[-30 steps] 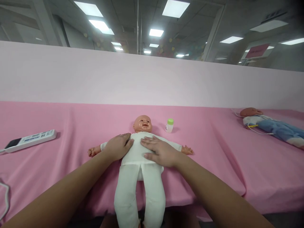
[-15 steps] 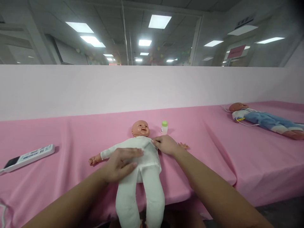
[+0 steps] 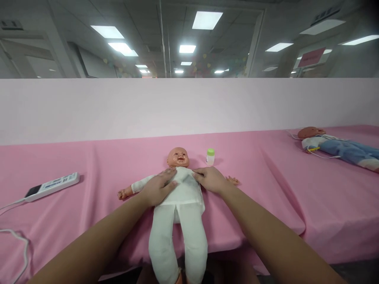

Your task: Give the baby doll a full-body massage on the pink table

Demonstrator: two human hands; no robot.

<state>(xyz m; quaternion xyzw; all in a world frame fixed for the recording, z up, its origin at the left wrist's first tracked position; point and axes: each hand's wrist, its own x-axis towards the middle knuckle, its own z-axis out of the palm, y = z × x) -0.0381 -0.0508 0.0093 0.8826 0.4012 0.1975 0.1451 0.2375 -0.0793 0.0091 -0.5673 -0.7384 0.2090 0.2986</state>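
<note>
A baby doll (image 3: 185,191) in a white top and white trousers lies on its back, face up, its legs reaching over the near edge of the bed. My left hand (image 3: 159,187) lies on the doll's chest near one shoulder, open, with fingers stretched and thumb apart. At the other shoulder, my right hand (image 3: 210,179) has thumb and fingers close together on the shirt fabric, partly hiding the doll's arm. Just beyond that hand stands a small clear bottle (image 3: 210,158) with a green cap.
Pink cloth (image 3: 118,157) covers the long surface. A white handheld device (image 3: 56,186) with a cable lies at left. A second doll (image 3: 340,148) in blue, with thin tubing, lies far right. Behind rises a white wall (image 3: 148,110) with windows above.
My left hand has slid up the doll from its belly to the upper chest and shoulder. My right hand stays at the other shoulder. The view has shifted slightly.
</note>
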